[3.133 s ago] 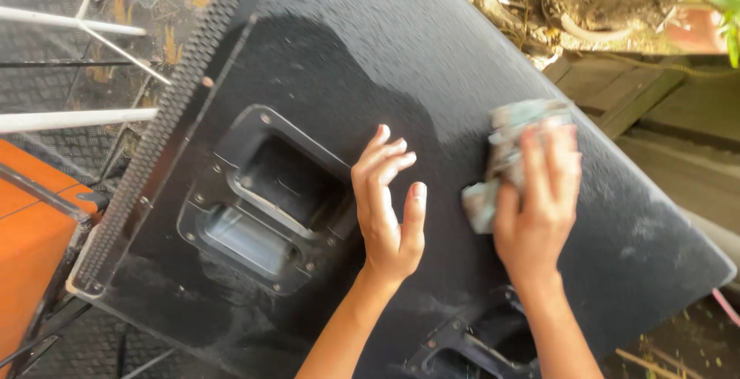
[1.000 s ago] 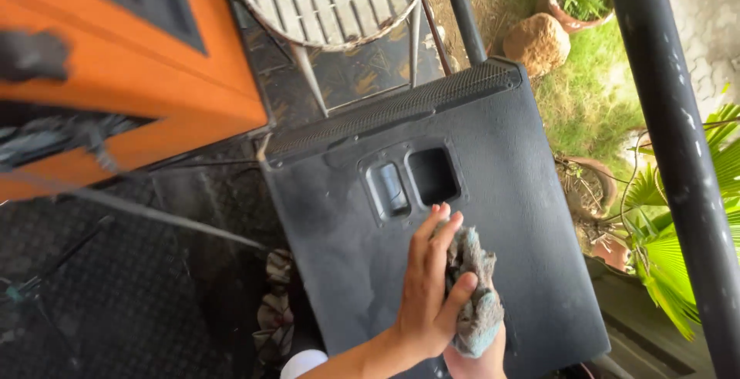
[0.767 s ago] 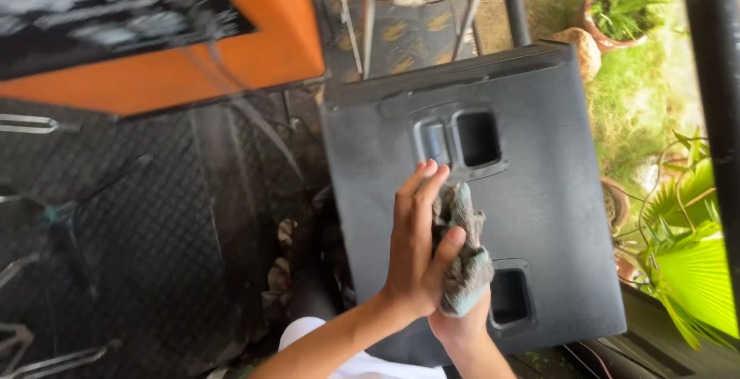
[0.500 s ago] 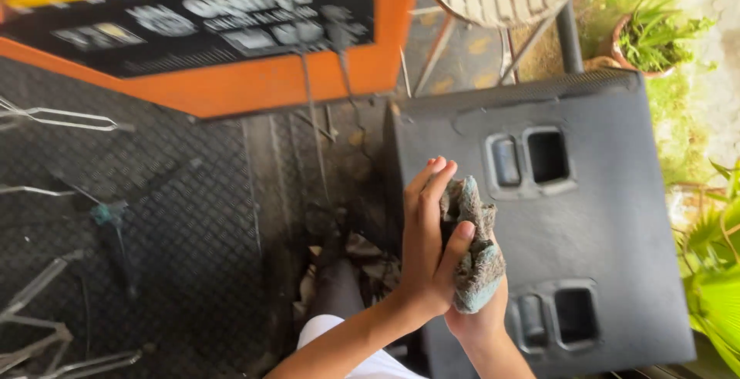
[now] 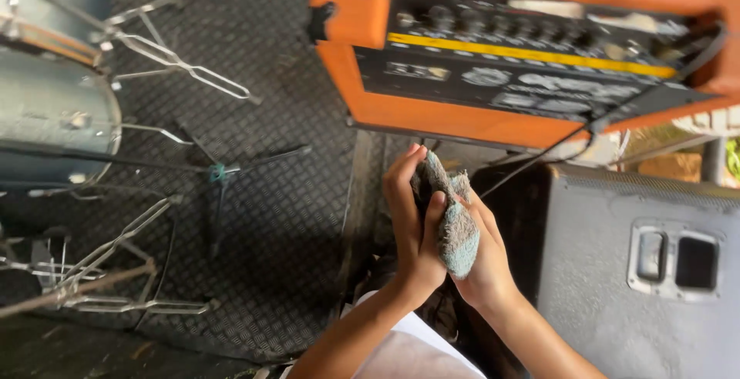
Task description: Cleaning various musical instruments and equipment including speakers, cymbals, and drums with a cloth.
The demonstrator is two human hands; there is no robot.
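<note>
Both of my hands are raised in front of me, pressed together around a worn grey-blue cloth (image 5: 455, 225). My left hand (image 5: 410, 229) covers the cloth's left side with its fingers pointing up. My right hand (image 5: 484, 259) cups it from the right and underneath. The cloth's frayed top sticks out above my fingertips. To the right lies a black speaker cabinet (image 5: 609, 294) with a recessed handle plate (image 5: 677, 259). An orange amplifier (image 5: 524, 47) with a black control panel fills the upper right.
Drums (image 5: 54, 117) and chrome stand legs (image 5: 177, 63) crowd the left, on black diamond-pattern flooring (image 5: 285, 217). A black cable (image 5: 609, 121) runs down from the amplifier toward the cabinet. A thin rod (image 5: 73, 294) lies at the lower left.
My hands came off the black cabinet and closed together on the cloth. The view swung left, so the cabinet moved right and the amplifier and drums came in.
</note>
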